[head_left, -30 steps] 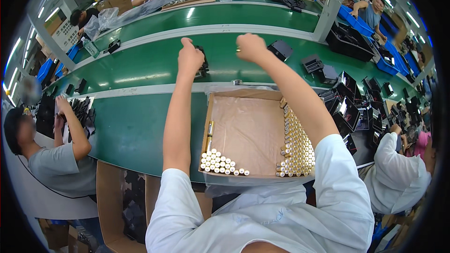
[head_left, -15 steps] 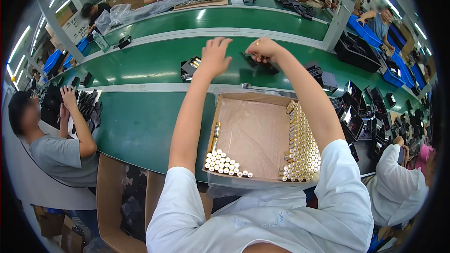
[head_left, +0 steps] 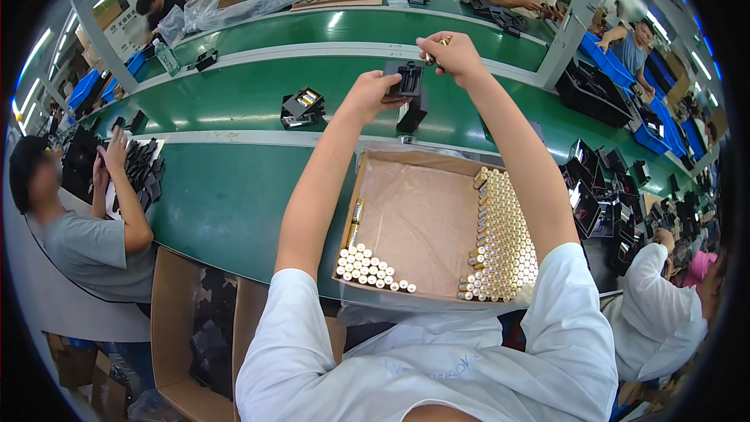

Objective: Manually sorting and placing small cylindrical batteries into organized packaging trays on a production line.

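Left hand (head_left: 370, 97) clamps the case (head_left: 408, 80) at its left side; right hand (head_left: 456, 57) pinches batteries (head_left: 430, 59) just beside the case's upper right.

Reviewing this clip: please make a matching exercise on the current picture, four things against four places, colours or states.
1. Left hand
2. Right hand
3. Cardboard tray
4. Shirt of the co-worker at far left

A. Grey
B. Holding gold batteries
C. Bare in the middle, filled along its right side
D. Holding a black case with open slots

Pairs: 1-D, 2-B, 3-C, 4-A
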{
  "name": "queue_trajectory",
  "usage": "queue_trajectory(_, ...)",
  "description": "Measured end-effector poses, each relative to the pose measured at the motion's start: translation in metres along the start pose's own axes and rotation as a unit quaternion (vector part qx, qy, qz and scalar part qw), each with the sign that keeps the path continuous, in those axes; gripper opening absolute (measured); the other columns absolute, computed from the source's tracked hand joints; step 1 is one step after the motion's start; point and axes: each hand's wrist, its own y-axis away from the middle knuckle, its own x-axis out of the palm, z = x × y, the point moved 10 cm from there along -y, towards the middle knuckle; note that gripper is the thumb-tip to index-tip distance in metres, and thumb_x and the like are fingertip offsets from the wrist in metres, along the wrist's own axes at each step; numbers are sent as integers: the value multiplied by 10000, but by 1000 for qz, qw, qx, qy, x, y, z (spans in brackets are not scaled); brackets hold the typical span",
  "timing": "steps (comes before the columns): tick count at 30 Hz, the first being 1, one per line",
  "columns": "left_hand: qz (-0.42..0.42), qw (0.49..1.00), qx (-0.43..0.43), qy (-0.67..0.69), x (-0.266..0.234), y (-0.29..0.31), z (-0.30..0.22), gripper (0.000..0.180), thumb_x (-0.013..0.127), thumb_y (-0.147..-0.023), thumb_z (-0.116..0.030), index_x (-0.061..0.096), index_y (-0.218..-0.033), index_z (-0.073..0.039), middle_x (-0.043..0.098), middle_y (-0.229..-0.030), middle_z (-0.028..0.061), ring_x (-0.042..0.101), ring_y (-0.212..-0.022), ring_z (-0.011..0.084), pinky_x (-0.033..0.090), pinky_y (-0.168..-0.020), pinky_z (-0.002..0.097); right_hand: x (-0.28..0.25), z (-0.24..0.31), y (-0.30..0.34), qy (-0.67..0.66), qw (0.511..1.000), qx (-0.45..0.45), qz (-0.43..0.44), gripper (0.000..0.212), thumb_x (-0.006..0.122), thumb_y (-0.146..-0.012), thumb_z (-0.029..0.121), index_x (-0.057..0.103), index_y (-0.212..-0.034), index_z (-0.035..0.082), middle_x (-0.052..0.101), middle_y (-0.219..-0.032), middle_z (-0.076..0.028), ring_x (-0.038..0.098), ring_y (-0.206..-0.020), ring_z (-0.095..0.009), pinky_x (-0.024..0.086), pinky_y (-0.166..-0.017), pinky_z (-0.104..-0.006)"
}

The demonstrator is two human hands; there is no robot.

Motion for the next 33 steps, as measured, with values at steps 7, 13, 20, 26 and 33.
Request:
queue_trajectory(7,40,995,7,86,21,0,8,331,525,-935,4,456,-1258,6,581,-1148,248,646,-1018,343,577,-850,456,32,28,17,252,964,-78,19,263,747,-827,256,703,-806,-3,655,-642,-106,609,-488,-148,488,-445,-256)
queue_trajectory(13,32,991,11,127,23,-3,13,429,495,-936,26,363,-1343,18,528,-1200,249,632,-1041,359,586,-831,500,44,10,14,296,952,-54,52,274,730,-803,276,698,-704,23,619,-550,-78,592,-444,-183,504,-504,-284)
queue_trajectory(20,-13,998,53,-44,-3,-21,22,439,477,-942,28,356,-1364,45,531,-1194,256,612,-1079,359,587,-839,501,25,-20,2,269,961,55,29,284,753,-801,300,707,-713,34,636,-576,-70,584,-492,-198,506,-542,-312)
queue_trajectory(26,-75,995,43,40,-12,-17,22,463,506,-938,15,313,-1359,20,502,-1179,265,606,-1034,354,597,-811,515,35,3,28,248,955,-148,-70,289,798,-803,291,714,-753,19,650,-642,-61,546,-536,-174,473,-546,-285)
queue_trajectory(33,-88,984,36,150,-27,-25,25,493,541,-931,7,278,-1348,-3,475,-1170,274,596,-1007,353,603,-791,522,52,13,59,190,940,-281,-43,208,813,-789,208,719,-768,24,669,-697,-56,577,-598,-163,484,-599,-281)
